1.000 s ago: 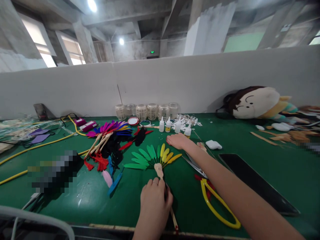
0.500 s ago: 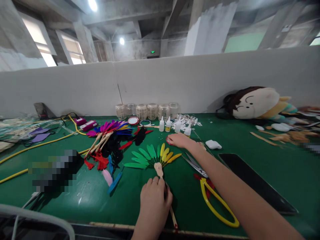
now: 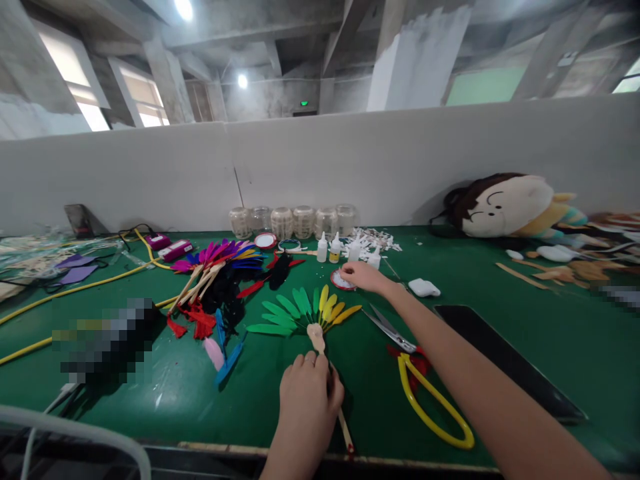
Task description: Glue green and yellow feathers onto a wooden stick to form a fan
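Observation:
My left hand is wrapped round the wooden handle of a small fan near the table's front edge. Green feathers and yellow feathers spread from the fan's wooden head. Farther forward, my right hand reaches over a red-rimmed dish of small white bits, its fingers pinched together at the dish; what they hold, if anything, is too small to make out. Scissors with yellow handles lie under my right forearm's left side.
Glue bottles stand behind the dish, before several glass jars. Left are finished feather fans and loose blue feathers. A dark flat panel and a white object lie right, a plush doll behind.
My right hand has lifted and shifted slightly right, so more of the dish shows beneath it. My left hand keeps its hold on the fan handle.

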### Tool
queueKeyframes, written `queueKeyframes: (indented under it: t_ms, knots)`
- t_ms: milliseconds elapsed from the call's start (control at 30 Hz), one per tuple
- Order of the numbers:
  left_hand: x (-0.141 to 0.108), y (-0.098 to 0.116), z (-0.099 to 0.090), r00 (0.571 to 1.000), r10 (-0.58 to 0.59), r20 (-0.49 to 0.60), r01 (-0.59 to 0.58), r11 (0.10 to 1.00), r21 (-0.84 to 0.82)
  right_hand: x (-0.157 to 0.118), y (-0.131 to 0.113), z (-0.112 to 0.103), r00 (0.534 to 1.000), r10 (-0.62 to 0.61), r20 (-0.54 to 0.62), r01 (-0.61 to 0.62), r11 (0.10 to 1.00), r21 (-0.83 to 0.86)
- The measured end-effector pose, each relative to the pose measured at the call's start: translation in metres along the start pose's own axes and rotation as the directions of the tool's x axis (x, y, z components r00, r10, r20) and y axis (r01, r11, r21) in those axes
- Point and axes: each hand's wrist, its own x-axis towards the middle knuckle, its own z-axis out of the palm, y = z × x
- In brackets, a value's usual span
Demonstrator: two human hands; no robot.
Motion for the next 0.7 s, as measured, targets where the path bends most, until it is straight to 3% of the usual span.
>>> queueKeyframes:
  t_ms: [133, 333, 700]
  knots:
    - [0.001, -0.001, 0.001, 1.000, 0.006, -0.009, -0.006, 1.000, 0.007, -0.001, -0.004, -0.002, 0.999, 0.033, -0.028, -0.026, 0.974, 0.226]
    - [0.001, -0.001, 0.000, 1.000, 0.010, 0.014, -0.010, 1.000, 0.008, -0.008, -0.007, -0.002, 0.996, 0.094, -0.012, -0.076, 0.867, 0.492]
    - [-0.001, 0.000, -0.001, 1.000, 0.012, -0.007, -0.012, 1.000, 0.007, -0.018, -0.004, -0.005, 0.994, 0.103, 0.042, -0.104, 0.722, 0.684]
